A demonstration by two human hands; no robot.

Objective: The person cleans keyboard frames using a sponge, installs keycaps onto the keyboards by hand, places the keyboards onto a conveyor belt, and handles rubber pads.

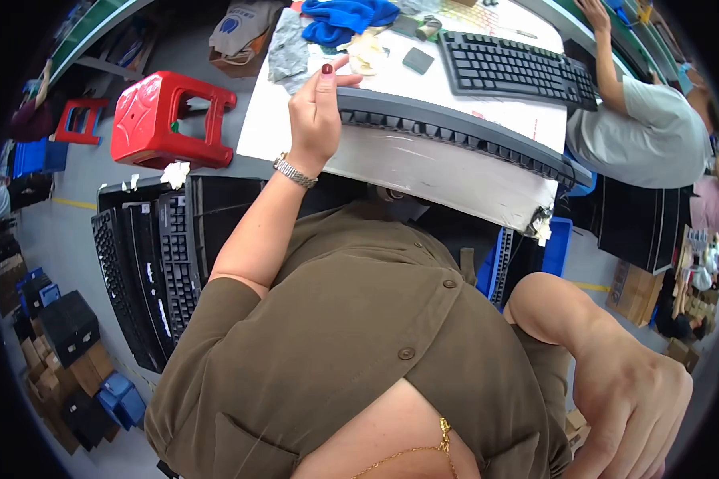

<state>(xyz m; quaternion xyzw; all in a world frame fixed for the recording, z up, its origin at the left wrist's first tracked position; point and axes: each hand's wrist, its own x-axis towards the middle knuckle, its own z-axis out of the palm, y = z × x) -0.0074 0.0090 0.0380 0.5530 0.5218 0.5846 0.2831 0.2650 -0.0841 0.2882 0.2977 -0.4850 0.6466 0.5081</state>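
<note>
A black keyboard (pixel 455 132) stands tilted on its long edge along the front of the white table, its keys turned towards me. At its left end, my left hand (pixel 315 116) grips it, fingertips partly hidden behind it. My right hand (pixel 635 407) is raised close to the camera at the lower right, away from the table. Its fingers are bent and pressed together, and the lower frame edge cuts off their tips, so anything in them is hidden. A second black keyboard (pixel 519 68) lies flat behind the first one.
On the white table (pixel 256 132) lie a blue cloth (pixel 343 20), a grey cloth (pixel 289 52) and a small dark green pad (pixel 418 61). Several keyboards stand in a black crate (pixel 208 207) at left, near a red stool (pixel 156 120). Another person (pixel 647 132) works at right.
</note>
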